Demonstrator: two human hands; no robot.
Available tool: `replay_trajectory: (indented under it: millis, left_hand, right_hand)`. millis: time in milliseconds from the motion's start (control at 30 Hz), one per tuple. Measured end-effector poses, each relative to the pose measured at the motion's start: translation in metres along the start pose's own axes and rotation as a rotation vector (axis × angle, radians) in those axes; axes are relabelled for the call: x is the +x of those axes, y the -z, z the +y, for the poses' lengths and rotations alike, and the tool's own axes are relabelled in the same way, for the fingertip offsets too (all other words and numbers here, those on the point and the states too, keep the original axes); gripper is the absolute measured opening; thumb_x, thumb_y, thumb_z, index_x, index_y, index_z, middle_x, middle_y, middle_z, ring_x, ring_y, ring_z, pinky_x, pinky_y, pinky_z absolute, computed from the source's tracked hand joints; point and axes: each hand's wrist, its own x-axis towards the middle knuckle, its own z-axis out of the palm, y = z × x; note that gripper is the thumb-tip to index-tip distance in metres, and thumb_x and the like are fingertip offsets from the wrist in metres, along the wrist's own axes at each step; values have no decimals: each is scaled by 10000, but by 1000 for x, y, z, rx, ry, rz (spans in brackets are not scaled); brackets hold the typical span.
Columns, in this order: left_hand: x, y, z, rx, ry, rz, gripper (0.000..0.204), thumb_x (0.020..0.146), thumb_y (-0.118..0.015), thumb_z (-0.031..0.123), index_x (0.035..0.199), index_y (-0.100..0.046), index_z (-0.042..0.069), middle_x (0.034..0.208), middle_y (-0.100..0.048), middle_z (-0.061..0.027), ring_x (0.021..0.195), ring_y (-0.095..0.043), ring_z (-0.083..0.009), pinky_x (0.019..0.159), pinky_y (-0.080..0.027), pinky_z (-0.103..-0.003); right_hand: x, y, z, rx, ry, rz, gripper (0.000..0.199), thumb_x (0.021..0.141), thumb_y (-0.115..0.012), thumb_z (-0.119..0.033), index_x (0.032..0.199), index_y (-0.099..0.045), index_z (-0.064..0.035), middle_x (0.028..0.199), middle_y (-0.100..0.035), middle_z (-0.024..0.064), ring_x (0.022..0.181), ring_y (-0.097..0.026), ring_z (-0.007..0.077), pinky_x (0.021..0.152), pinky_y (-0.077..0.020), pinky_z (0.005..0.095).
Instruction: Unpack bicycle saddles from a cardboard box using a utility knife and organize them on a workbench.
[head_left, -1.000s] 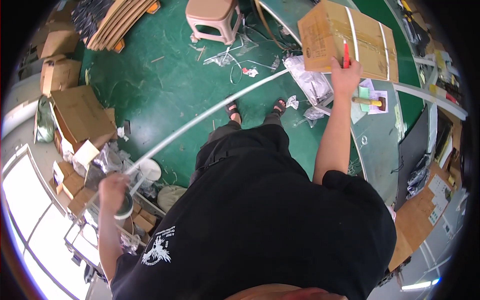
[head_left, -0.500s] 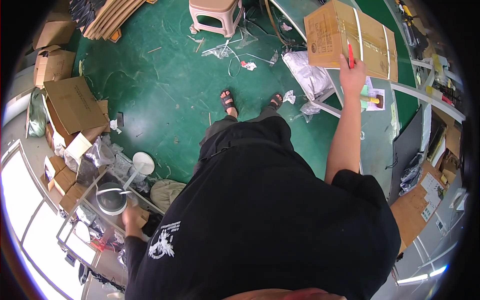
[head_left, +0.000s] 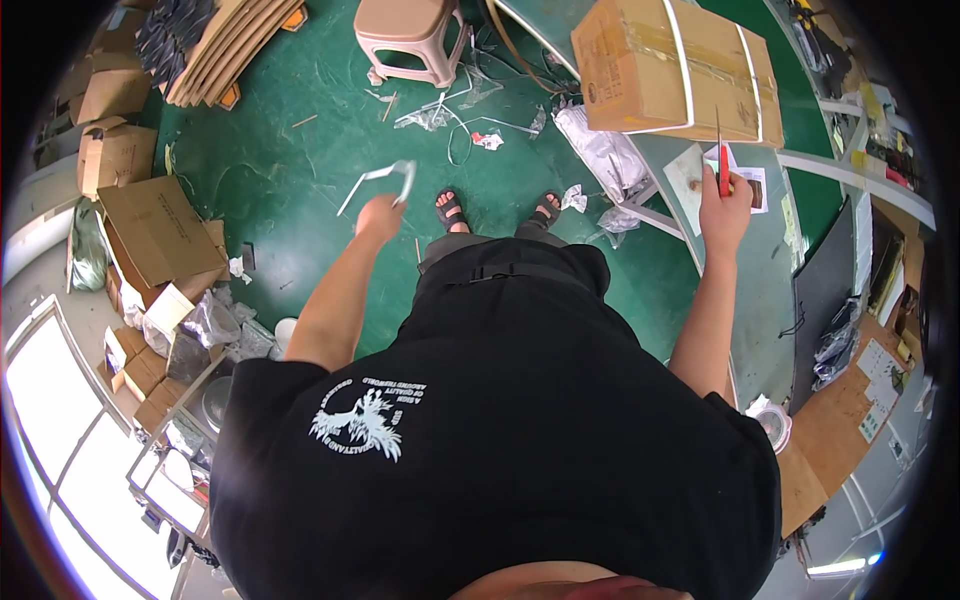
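My left hand [head_left: 380,215] has swung up from the clutter at my left side and is now closed on a bent length of white strap [head_left: 385,178] above the green floor [head_left: 280,160], so a cut piece looks freed, while my right hand [head_left: 725,205] stays clenched round red-handled scissors [head_left: 721,165] over the bench [head_left: 770,290], below the strapped cardboard box [head_left: 675,70]

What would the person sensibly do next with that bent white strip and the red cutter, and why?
Probably let the cut white strap piece fall from the left hand to the green floor, where similar scraps lie. The right hand holds a red cutter by the cardboard box, which has two white straps on.
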Motion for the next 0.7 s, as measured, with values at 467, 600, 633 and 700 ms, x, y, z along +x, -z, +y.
replay_trajectory:
  millis: [467, 600, 633, 700]
  left_hand:
    - [-47, -70, 402, 598, -877, -611, 313, 879, -643, 266, 1082, -738, 48, 1059, -726, -225, 1027, -689, -403, 917, -538, -499]
    - [-72, -91, 407, 778, -1037, -652, 250, 866, -625, 225, 1014, -727, 50, 1027, -727, -214, 988, -690, -408, 878, -543, -511]
    - [-75, -97, 400, 731, -1083, -745, 230, 930, -605, 243, 985, -682, 34, 760, -700, -175, 606, -695, -336, 674, -558, -478]
    - [-92, -108, 397, 799, -1100, -909, 221, 935, -604, 237, 1002, -678, 40, 723, -692, -165, 483, -653, -300, 627, -561, -451]
  right_hand:
    - [-94, 99, 185, -102, -455, 221, 455, 896, -762, -421, 1011, -668, 9, 1034, -658, 210, 967, -642, 389, 877, -506, 454]
    - [-210, 87, 182, -16, -768, 321, 434, 896, -765, -405, 1002, -667, 4, 1025, -666, 193, 948, -647, 372, 860, -510, 448]
    - [-246, 81, 177, -26, -824, 362, 434, 896, -765, -405, 1002, -667, 4, 1025, -666, 193, 948, -647, 372, 860, -510, 448]
    - [-328, 66, 165, -75, -994, 416, 441, 899, -758, -406, 998, -663, 13, 986, -670, 191, 926, -653, 355, 851, -513, 438]
